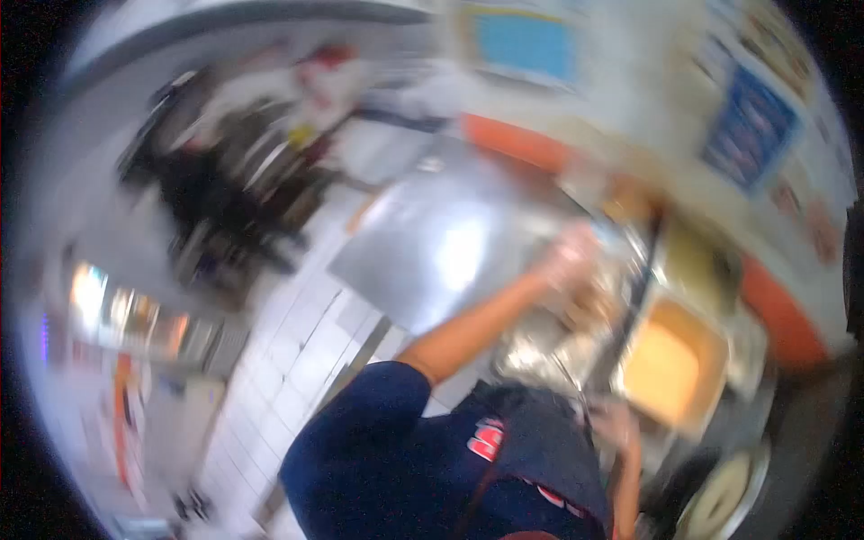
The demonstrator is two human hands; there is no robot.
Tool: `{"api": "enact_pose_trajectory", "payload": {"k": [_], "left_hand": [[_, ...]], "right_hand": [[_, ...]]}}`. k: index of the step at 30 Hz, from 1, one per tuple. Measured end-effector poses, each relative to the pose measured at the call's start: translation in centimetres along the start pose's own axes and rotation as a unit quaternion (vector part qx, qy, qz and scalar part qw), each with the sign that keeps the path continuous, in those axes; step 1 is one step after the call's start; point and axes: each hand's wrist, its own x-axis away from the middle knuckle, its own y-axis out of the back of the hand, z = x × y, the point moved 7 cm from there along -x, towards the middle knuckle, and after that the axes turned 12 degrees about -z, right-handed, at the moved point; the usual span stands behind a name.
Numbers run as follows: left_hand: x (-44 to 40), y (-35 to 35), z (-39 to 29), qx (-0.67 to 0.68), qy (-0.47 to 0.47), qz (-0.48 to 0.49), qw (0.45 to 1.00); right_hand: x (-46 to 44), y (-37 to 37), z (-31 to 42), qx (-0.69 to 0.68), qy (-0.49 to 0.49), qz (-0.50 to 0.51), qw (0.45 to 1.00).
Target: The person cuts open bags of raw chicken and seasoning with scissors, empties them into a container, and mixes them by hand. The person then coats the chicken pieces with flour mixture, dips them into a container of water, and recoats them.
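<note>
My left hand (571,256), at the end of my outstretched arm, is over the far side of the steel counter, by crumpled, shiny clear plastic wrapping (589,301). Motion smears its fingers, so what it touches is unclear. My right hand (616,425) is close to my apron, fingers curled around a thin metal utensil (567,373) whose kind is too blurred to tell. Beside that hand is a rectangular container (706,409) with a smooth pale orange content (661,360). Shiny foil-like or plastic material (526,355) lies between my hands.
A bare steel worktop (423,225) extends left of my arm. Another container (697,265) is behind the orange one. A round pale item (720,499) sits at lower right. Dark cluttered equipment (234,180) stands across the white-tiled floor (279,360). Posters hang on the wall (630,81).
</note>
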Motion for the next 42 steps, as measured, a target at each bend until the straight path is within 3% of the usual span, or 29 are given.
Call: {"api": "enact_pose_trajectory", "payload": {"k": [1,2,3,4,5,6,8,10,12,13,15,16,18,19,21,22,23,24,25,27,28,30,34,36,37,38,39,40,42], "left_hand": [[-0.3,1.0,-0.3,0.216,0.067,-0.092,0.970],[-0.7,0.9,-1.0,0.363,0.133,-0.040,0.921],[-1.0,4.3,-3.6,0.311,0.210,0.023,0.927],[-0.7,4.2,-3.8,0.378,0.201,-0.009,0.904],[-0.9,3.8,-4.0,0.446,0.185,-0.032,0.875],[-1.1,4.1,-4.0,0.443,0.184,-0.045,0.877],[-1.7,5.1,-4.2,0.349,0.160,-0.078,0.920],[-1.8,3.8,-3.4,0.364,0.184,-0.089,0.909],[-1.5,1.9,-2.9,0.407,0.237,-0.087,0.878],[-1.4,2.3,-3.2,0.406,0.239,-0.089,0.877],[-1.6,3.8,-4.5,0.333,0.191,-0.101,0.918],[-1.7,4.4,-4.7,0.333,0.191,-0.104,0.918],[-2.4,4.7,-6.4,0.267,0.098,0.009,0.959],[-2.8,5.8,-6.3,0.267,0.097,0.007,0.959],[-2.8,7.4,-9.2,0.160,-0.151,0.057,0.974],[-3.2,6.4,-8.6,0.161,-0.150,0.057,0.974],[-3.5,3.7,-8.0,0.096,-0.205,0.099,0.969],[-3.4,1.0,-7.3,0.031,-0.259,0.142,0.955],[-3.6,-0.5,-6.4,0.034,-0.260,0.143,0.954],[-4.0,-3.6,-4.5,-0.029,-0.293,0.116,0.949],[-4.2,-4.9,-3.8,-0.059,-0.310,0.102,0.943],[-4.7,-5.2,-3.7,-0.122,-0.343,0.072,0.929],[-4.9,3.4,-8.3,-0.030,-0.263,0.134,0.955],[-4.1,1.6,-7.7,-0.130,-0.302,0.215,0.919],[-3.9,2.1,-7.4,-0.086,-0.213,0.240,0.943],[-3.5,1.4,-8.1,-0.077,-0.256,0.305,0.914],[-3.4,1.1,-7.2,0.044,-0.261,0.177,0.948],[-3.2,0.0,-6.6,-0.085,-0.254,0.250,0.930],[-3.4,1.1,-7.3,-0.054,-0.174,0.301,0.936]], "right_hand": [[0.9,-0.3,-1.0,-0.061,-0.014,-0.030,0.998],[1.7,-1.0,-4.6,-0.059,-0.042,-0.015,0.997],[3.5,-1.6,-8.1,-0.204,-0.030,-0.086,0.975],[5.3,-0.4,-8.5,-0.124,0.082,-0.124,0.981],[7.2,-0.4,-11.3,-0.164,0.022,-0.144,0.976],[9.7,-1.4,-15.2,-0.239,-0.079,-0.160,0.954],[14.5,-2.9,-22.4,-0.414,-0.240,-0.201,0.855],[14.5,-2.6,-21.7,-0.446,-0.261,-0.218,0.828],[13.1,-0.3,-17.5,-0.265,-0.221,-0.236,0.909],[12.4,-0.7,-19.1,-0.262,-0.220,-0.234,0.910],[10.0,-2.0,-23.9,-0.456,-0.233,-0.285,0.810],[9.1,-1.9,-25.0,-0.455,-0.231,-0.284,0.811],[7.1,0.3,-24.3,-0.220,-0.049,-0.329,0.917],[6.6,0.9,-23.2,-0.092,0.044,-0.339,0.935],[6.7,0.6,-20.9,0.166,0.224,-0.334,0.900],[6.9,1.0,-18.5,0.167,0.224,-0.333,0.901],[6.5,1.5,-16.2,0.038,0.085,-0.274,0.957],[6.4,1.0,-15.8,-0.092,-0.059,-0.205,0.973],[5.5,0.7,-16.4,-0.092,-0.063,-0.205,0.972],[3.0,-0.4,-17.1,-0.239,0.022,-0.162,0.957],[2.8,-0.1,-15.6,-0.107,0.034,-0.159,0.981],[2.8,-0.1,-11.8,-0.132,0.018,-0.149,0.980],[2.6,1.2,-3.6,-0.113,-0.015,-0.152,0.982],[2.7,1.9,-0.8,-0.114,-0.020,-0.137,0.984],[2.3,2.0,-0.5,-0.137,0.002,-0.134,0.981],[2.4,2.1,-1.2,-0.150,0.009,-0.176,0.973],[1.5,2.0,-1.4,-0.152,0.000,-0.153,0.976],[0.9,1.6,-2.1,-0.175,-0.036,-0.153,0.972],[-0.3,0.8,-2.0,-0.202,-0.066,-0.153,0.965]]}}
